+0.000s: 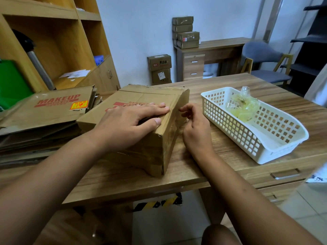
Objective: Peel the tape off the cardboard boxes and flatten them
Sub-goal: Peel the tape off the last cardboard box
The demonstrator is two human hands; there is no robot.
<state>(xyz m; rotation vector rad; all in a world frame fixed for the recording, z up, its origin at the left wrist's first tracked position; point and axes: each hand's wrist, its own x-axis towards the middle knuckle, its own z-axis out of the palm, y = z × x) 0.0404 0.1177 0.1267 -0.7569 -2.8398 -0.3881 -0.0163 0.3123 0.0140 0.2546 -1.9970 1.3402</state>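
Pins the cardboard box (139, 96) on the table (221, 85) under the flat, straight-fingered left hand (129, 124) and curls the right hand (196, 131) beside its right face, just left of those fingertips, long axis running front to back; whether pinching tape (172, 129), cannot tell.

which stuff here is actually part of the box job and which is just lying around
Job: cardboard box, left hand pressing it, right hand at its edge, flattened cardboard stack, white basket holding crumpled plastic.
Lying about: boxes by the wall, grey chair, green bag.
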